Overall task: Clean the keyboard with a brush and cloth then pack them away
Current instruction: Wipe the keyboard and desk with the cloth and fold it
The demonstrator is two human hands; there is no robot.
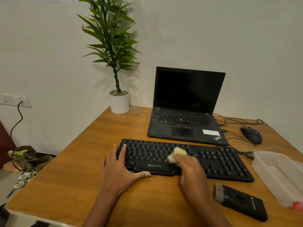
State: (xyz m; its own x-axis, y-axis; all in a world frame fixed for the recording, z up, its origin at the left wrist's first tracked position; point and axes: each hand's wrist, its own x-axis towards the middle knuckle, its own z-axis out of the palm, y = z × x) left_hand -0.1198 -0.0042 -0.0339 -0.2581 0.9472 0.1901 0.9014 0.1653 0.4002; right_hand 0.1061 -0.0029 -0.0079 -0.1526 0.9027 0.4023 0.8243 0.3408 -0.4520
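A black keyboard [221, 163] lies across the wooden desk in front of me. My left hand [121, 167] rests flat on its left end, fingers spread, thumb along the front edge. My right hand [188, 167] is blurred over the middle keys and presses a pale yellow cloth [177, 154] onto them. A black brush [239, 200] with grey bristles lies on the desk to the right of my right arm, just in front of the keyboard.
An open black laptop [185, 126] stands behind the keyboard. A black mouse [251, 135] and its cables lie at the right. A clear plastic box [278, 176] sits at the right edge. A white potted plant [119, 102] stands at the back corner.
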